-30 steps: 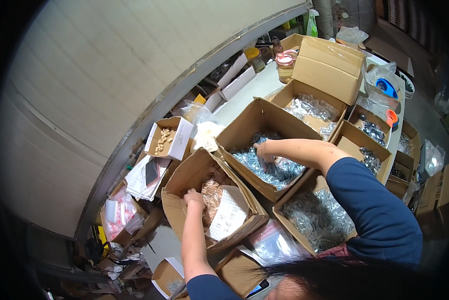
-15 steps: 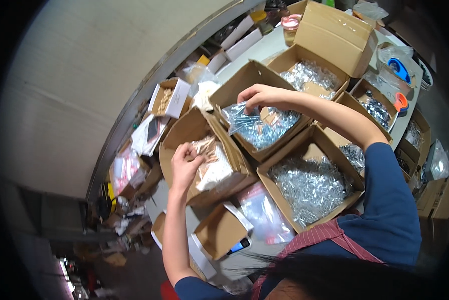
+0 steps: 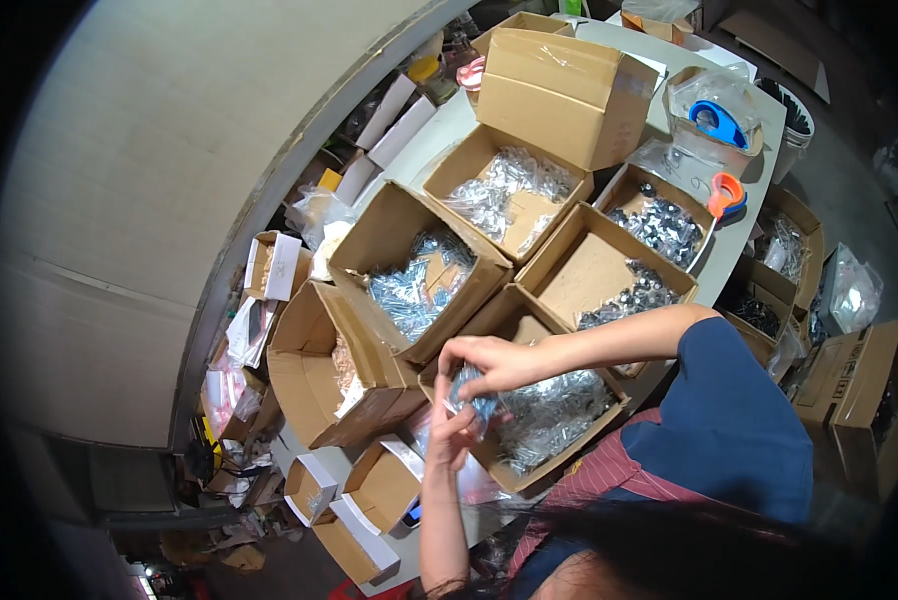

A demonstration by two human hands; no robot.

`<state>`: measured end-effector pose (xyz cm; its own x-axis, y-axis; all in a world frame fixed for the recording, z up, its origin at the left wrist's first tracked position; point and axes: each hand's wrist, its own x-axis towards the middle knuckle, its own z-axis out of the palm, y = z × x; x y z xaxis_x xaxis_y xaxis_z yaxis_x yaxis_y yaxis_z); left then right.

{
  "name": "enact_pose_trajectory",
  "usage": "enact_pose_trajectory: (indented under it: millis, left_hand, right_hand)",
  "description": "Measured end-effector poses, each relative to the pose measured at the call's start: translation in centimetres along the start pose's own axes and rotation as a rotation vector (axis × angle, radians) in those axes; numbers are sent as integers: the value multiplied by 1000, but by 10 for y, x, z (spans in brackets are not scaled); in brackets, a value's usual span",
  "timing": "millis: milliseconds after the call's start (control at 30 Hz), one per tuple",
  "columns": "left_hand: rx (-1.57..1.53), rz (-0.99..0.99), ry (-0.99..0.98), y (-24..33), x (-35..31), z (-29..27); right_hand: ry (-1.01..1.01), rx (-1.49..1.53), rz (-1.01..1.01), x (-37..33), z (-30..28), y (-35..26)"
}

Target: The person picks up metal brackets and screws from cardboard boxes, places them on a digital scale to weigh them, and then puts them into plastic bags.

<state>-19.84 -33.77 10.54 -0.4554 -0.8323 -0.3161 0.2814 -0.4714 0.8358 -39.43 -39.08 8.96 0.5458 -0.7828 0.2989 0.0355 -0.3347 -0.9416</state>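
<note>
My right hand (image 3: 491, 368), clamped on bagged screws (image 3: 479, 403), had moved nearside of the blue-screw carton (image 3: 459, 318), seemingly picked; left hand (image 3: 449, 435), grip unclear.

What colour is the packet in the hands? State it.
The packet looks silvery blue; the head view shows it best.

Writing, nowhere legible. Small white box (image 3: 285, 266), left of the open cartons: dark handwritten strokes on its pale outer wall, too small to make out. Brown carton (image 3: 835, 390), far right: a row of dark printed characters along its side, too indistinct to read. Large carton with raised flaps (image 3: 624, 108), far part of the bench (image 3: 610, 40): faint print low on its right-hand face, blurred.
</note>
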Motion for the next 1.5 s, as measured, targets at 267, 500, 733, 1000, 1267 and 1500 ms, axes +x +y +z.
enact_pose_trajectory:
  millis: [267, 500, 733, 1000, 1267, 1500]
  left_hand:
    - [-662, -106, 241, -98, 13, 10]
    - [-575, 13, 355, -92, 31, 55]
    - [-470, -100, 357, -89, 47, 87]
    - [-430, -152, 134, -107, 84, 116]
    - [-344, -154, 216, -106, 87, 125]
    - [-461, -210, 143, -102, 85, 138]
  right_hand:
    - [374, -275, 134, 52, -205, 76]
    - [-195, -1182, 593, 40, -223, 182]
    - [121, 216, 379, 6, -265, 153]
    - [99, -168, 32, -98, -174, 12]
    - [464, 41, 282, -143, -227, 55]
    - [547, -996, 838, -170, -279, 170]
